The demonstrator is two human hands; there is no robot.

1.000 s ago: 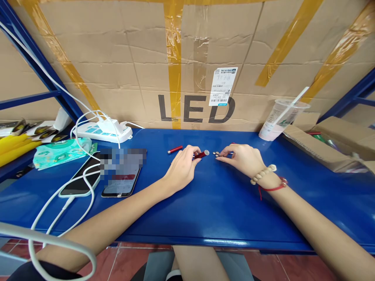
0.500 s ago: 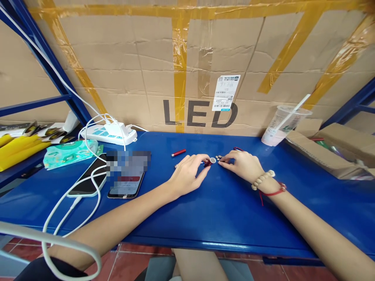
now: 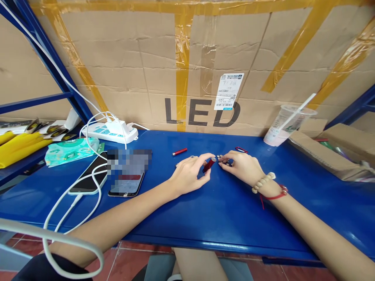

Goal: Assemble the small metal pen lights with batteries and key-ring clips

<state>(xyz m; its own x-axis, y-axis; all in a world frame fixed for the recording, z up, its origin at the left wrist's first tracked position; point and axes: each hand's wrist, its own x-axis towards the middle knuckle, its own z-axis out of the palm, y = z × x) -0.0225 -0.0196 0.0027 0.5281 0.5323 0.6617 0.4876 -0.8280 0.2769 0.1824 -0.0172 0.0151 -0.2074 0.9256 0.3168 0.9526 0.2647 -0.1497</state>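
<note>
My left hand point(image 3: 191, 175) holds a small red metal tube point(image 3: 209, 165) between thumb and fingers, its silver end pointing up and to the right. Just right of it, my right hand point(image 3: 241, 166) has its fingertips down at a few small round silver pieces point(image 3: 218, 156) on the blue tabletop; its fingers are bent together, and what they hold, if anything, is too small to name. Behind my left hand lies another thin red tube point(image 3: 179, 152). A red looped cord point(image 3: 241, 150) is on the table behind my right hand.
Two phones point(image 3: 129, 175) with white cables point(image 3: 93, 183) lie at left, before a power strip point(image 3: 109, 132) and a green tissue pack point(image 3: 72, 151). At right stand a plastic cup point(image 3: 283, 125) with a straw and an open carton point(image 3: 319, 156). A large cardboard box point(image 3: 146, 58) rises behind.
The red tube in my left hand has tilted more upright, showing more of its side. My right hand's fingers have curled in slightly by the round pieces. The view has shifted a little.
</note>
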